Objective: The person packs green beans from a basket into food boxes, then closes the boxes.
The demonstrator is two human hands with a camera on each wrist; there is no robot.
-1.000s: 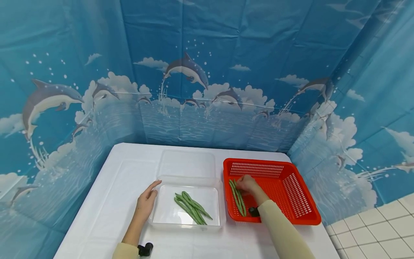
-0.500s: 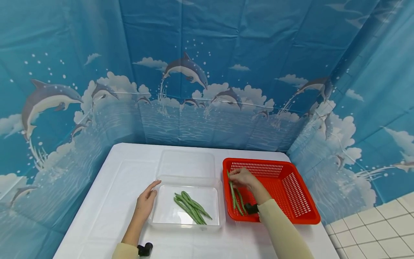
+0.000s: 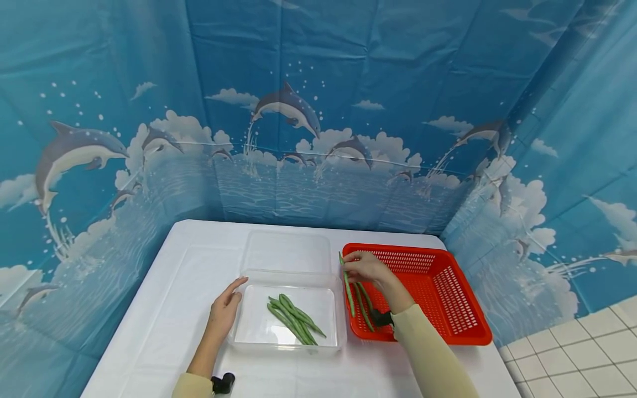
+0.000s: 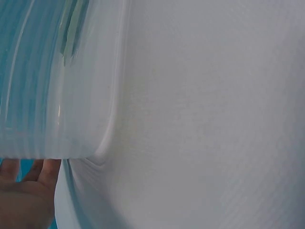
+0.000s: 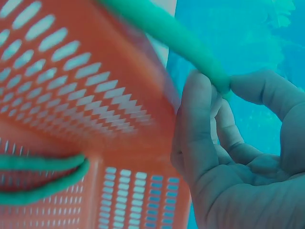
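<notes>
My right hand (image 3: 370, 271) pinches one green bean (image 3: 348, 293) near its end, over the left rim of the red slotted basket (image 3: 455, 298). In the right wrist view the thumb and fingertips meet on this bean (image 5: 167, 36). Two more green beans (image 5: 43, 183) lie in the basket below. To the left is a clear plastic container (image 3: 340, 309), with several green beans (image 3: 296, 321) lying across its bottom. My left hand (image 3: 224, 312) rests against the container's left side, fingers extended; the left wrist view shows its fingers (image 4: 47, 171) at the container's wall, partly hidden.
A flat clear lid (image 3: 288, 251) lies behind the container on the white-covered table (image 3: 169, 309). Blue dolphin-print curtains (image 3: 318, 182) hang close behind and at both sides. The basket and container stand almost side by side.
My right hand has lifted a green bean from the basket and moved left and up to its left rim. The left hand and the container stay in place.
</notes>
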